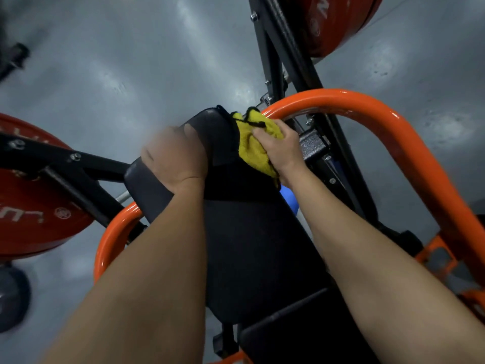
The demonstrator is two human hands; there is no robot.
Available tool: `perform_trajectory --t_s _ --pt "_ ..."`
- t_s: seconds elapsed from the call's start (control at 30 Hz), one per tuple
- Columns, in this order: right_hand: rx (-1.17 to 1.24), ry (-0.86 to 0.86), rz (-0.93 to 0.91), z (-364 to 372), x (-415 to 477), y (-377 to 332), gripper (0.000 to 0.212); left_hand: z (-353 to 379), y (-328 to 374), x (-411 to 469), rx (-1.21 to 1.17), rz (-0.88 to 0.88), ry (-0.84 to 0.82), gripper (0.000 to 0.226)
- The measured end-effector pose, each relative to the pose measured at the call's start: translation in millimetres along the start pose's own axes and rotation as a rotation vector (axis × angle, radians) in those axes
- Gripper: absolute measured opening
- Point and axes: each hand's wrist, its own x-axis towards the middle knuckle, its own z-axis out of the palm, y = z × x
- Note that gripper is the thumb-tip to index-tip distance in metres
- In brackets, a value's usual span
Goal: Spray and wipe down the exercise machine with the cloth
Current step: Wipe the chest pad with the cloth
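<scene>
— Status of the job?
— Entry one: wiping under way on the black back pad (252, 245). No spray bottle identifiable, only a blue shape (290, 199) below my right wrist. By my reckoning the frame is left to do.
— And the grips?
— Entry two: my left hand (174, 156), fingers curled over the pad's top edge, blurred. Entry three: my right hand (283, 148), closed round the yellow cloth (253, 151), pressing it on the pad's side. Beyond it: the orange frame tube (367, 103).

Yellow cloth (256, 151) (black-edged) bunched against the machine's black pad (252, 232).
</scene>
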Motion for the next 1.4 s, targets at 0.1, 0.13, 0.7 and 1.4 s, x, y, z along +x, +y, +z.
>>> perform_trajectory --t_s 0.1,0.13,0.7,1.4 --pt "-0.010 0.004 0.071 -37 -32 34 0.009 -1 -1 0 0.002 0.001 -0.013 0.055" --pt "-0.035 0.020 0.093 -52 -46 47 0.011 -1 -1 0 -0.003 0.002 -0.008 0.055" --pt "-0.131 0.080 0.046 -45 -54 34 0.015 1 -2 1 0.002 -0.010 0.019 0.056" --pt "-0.196 0.142 0.154 -73 -86 53 0.015 -4 2 0 -0.008 -0.024 -0.026 0.051"
